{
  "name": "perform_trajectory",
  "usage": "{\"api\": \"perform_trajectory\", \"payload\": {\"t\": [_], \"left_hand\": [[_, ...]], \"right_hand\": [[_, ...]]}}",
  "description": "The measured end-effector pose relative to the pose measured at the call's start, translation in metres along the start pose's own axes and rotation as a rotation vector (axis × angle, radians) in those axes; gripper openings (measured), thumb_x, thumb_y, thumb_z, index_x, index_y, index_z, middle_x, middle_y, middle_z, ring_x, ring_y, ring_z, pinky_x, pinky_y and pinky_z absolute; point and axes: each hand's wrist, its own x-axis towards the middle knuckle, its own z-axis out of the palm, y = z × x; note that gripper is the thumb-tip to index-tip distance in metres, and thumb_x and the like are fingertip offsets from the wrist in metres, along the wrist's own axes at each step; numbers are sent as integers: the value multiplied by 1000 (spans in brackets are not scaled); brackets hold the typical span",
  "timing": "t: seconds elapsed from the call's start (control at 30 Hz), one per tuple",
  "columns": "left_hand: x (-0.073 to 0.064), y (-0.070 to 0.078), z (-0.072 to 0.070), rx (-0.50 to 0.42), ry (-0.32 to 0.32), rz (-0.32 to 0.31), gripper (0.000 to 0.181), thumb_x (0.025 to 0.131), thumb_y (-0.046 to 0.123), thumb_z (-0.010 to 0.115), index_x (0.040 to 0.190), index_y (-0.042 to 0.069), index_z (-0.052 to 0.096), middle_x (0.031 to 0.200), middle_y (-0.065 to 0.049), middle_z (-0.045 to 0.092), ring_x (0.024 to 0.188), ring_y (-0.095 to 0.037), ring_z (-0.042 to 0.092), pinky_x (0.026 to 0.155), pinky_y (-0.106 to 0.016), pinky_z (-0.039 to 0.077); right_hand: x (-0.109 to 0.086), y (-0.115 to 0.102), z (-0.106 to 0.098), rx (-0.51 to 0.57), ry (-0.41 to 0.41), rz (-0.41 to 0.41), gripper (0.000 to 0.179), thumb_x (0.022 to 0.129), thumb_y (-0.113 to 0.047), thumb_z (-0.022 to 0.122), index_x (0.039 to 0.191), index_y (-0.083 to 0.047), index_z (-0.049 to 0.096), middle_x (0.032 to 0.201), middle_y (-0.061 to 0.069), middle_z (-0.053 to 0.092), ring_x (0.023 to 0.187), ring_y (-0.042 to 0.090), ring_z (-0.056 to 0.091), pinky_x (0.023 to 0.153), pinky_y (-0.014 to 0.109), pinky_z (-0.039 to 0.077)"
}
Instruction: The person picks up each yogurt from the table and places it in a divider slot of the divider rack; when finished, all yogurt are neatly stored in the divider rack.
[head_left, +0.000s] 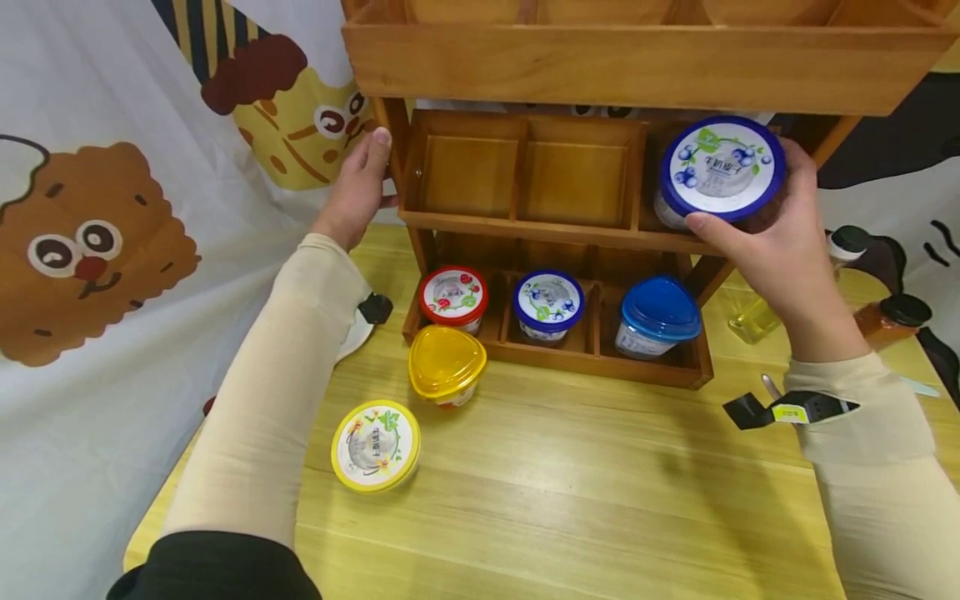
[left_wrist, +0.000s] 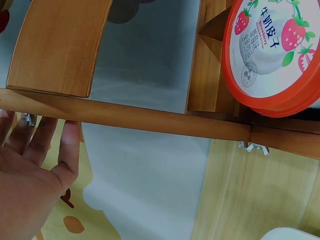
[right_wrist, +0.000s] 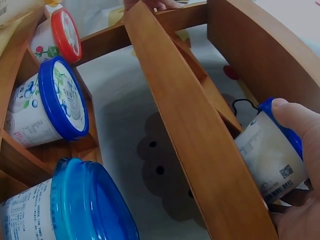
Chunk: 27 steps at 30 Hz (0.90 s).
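Blue-lidded tub [head_left: 722, 171]: at the right compartment of the rack's [head_left: 645, 67] middle tier; can't tell if its base is seated. Right hand [head_left: 791, 233] is clamped on it, thumb on the lid rim, fingers round the side. Upper tier's front board [head_left: 480, 62] runs just above and behind the lid, so headroom looks tight. Divider [head_left: 639, 179] just left of it.

Left hand [head_left: 358, 190] is at the left upright [head_left: 395, 142], fingers slightly apart, touching it; can't tell if they curl round behind.

Lower tier, left to right: red-lidded tub [head_left: 453, 297], smaller-looking blue-rimmed tub [head_left: 549, 302], bright-blue triangular tub [head_left: 658, 315], one per compartment. Yellow triangular tub [head_left: 447, 362] stands on the table [head_left: 570, 467] in front of the left compartment, partly blocking it. Yellow-rimmed round tub [head_left: 375, 446] nearer the person. Right of the rack, by the right forearm: oil bottle [head_left: 753, 317], black-capped jar [head_left: 881, 323]. Cartoon-print cloth [head_left: 247, 208] hangs left.
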Motion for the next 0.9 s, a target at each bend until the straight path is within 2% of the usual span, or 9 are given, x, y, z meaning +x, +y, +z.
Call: {"api": "perform_trajectory", "payload": {"t": [0.17,0.43,0.5,0.7,0.8,0.9], "left_hand": [[0,0,0,0,0,3,63,103,54,27,160,29,12,164,8,15,146,-12,25,112,-45,40],[5,-4,-2,6,3,-8,64,103,55,27,159,30,11,165,9,13,146,-11,23,112,-44,41],[8,-7,-3,5,7,-5,64,103,55,27,159,31,12,165,9,14,146,-11,24,111,-45,42],[17,-15,-5,0,16,5,63,102,57,28,159,32,14,164,9,15,145,-12,26,110,-45,42],[17,-15,-5,-1,16,2,63,102,57,28,159,33,14,164,9,15,144,-12,27,110,-45,43],[13,-11,-3,1,18,-3,63,102,56,28,159,32,14,164,9,15,145,-12,27,111,-45,42]], "right_hand": [[2,2,3,-44,-31,-20,94,87,-10,74,155,-26,11,155,3,27,144,21,33,112,19,35],[1,0,1,-54,-42,-14,98,86,-10,75,156,-27,9,156,3,24,144,21,32,108,10,34],[-1,-1,0,-73,-34,-20,100,85,-11,76,156,-27,8,158,4,23,145,21,31,112,13,31],[-4,-3,0,-139,-23,-42,102,83,-13,77,157,-27,7,161,4,19,148,21,24,124,31,19],[-4,-4,-1,-147,-20,-59,102,83,-12,77,157,-26,9,160,5,19,148,21,25,124,32,20],[-4,-5,-2,-134,-14,-84,100,82,-10,78,156,-25,12,159,5,20,147,21,28,121,25,24]]}}
